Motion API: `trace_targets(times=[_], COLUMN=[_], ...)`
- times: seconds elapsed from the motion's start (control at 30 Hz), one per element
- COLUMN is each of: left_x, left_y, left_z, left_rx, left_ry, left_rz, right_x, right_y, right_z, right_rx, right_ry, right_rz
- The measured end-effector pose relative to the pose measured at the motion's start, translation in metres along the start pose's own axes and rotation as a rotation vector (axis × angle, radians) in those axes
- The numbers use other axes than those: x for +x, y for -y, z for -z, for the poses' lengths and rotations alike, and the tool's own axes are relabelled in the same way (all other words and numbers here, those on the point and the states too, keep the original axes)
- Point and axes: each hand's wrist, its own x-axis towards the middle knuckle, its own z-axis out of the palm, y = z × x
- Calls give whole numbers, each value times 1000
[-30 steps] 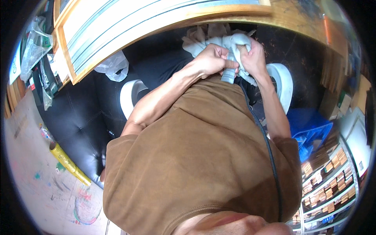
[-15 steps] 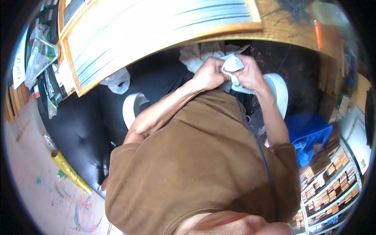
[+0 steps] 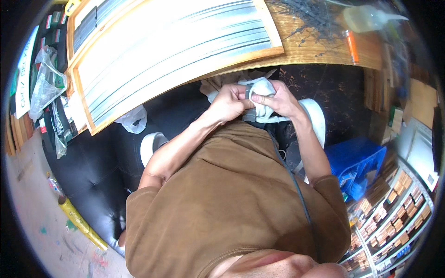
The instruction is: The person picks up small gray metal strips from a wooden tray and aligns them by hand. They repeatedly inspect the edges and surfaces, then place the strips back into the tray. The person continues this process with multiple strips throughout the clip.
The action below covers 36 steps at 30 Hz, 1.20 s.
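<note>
Just beyond my lap, below the table's near edge, I hold a bunched white cloth (image 3: 263, 89). My right hand (image 3: 281, 99) is closed on it, the thumb pressed into the folds. My left hand (image 3: 228, 103) is closed at the cloth's left side, its fingers by a grey patch (image 3: 249, 95) that could be part of the cloth or a separate piece. Some of the cloth hangs below the hands. Behind the left hand lies more pale fabric (image 3: 211, 88), partly hidden.
A wooden-framed panel (image 3: 181, 60) with dark streaks covers much of the wooden table (image 3: 306, 53). An orange lighter-like stick (image 3: 352, 46), a squeeze bottle (image 3: 368, 18) and dark scraps (image 3: 313, 18) lie right of it. A blue plastic stool (image 3: 354, 157) stands at right; a black padded seat (image 3: 97, 171) at left.
The cloth has turned and spread between my hands, and the grey patch now shows beside my left fingers. Both hands sit slightly lower and further left in the picture as the view shifted.
</note>
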Motion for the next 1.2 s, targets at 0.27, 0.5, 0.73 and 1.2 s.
trace_targets(times=[0.27, 0.5, 0.73, 1.2], left_x=[-5, -40, -66, -58], left_y=[13, -22, -57, -70], left_z=[-7, 11, 12, 21], left_rx=[-63, -205, -327, -365], left_ry=[87, -51, -101, -88], left_rz=[190, 58, 9, 3], right_x=[0, -5, -62, -38], right_y=[6, 33, 102, 51], right_z=[-21, -3, -27, -87], right_rx=[-166, -596, -405, -195], right_ry=[-284, -368, 106, 13], right_rz=[-105, -46, 285, 465])
